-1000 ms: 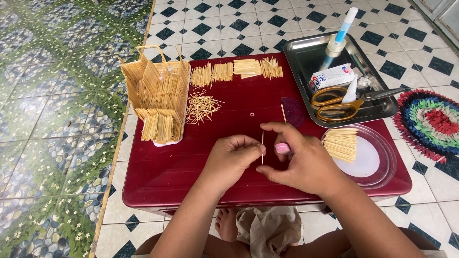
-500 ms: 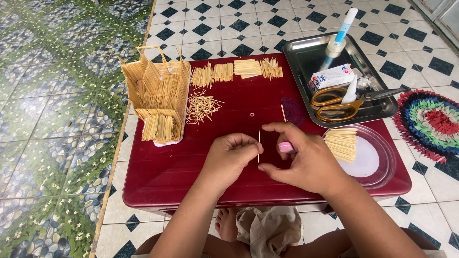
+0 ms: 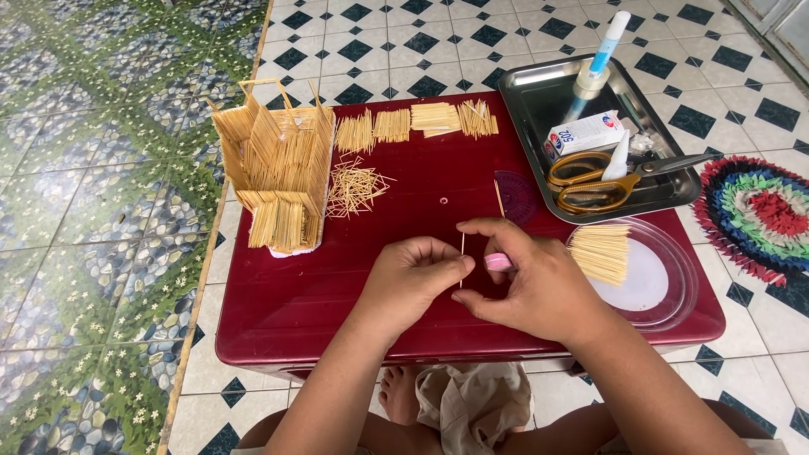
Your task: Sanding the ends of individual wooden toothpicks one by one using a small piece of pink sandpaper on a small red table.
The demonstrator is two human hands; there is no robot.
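Low down, red table (image 3: 320,295) on tiled floor (image 3: 101,253) — both hands' fingers (image 3: 459,265) pinching one upright toothpick (image 3: 463,257).

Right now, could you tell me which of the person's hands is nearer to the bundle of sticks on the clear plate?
Right. The right hand lies just beside the bundle of sticks on the clear plate; the left hand is farther off, beyond the right.
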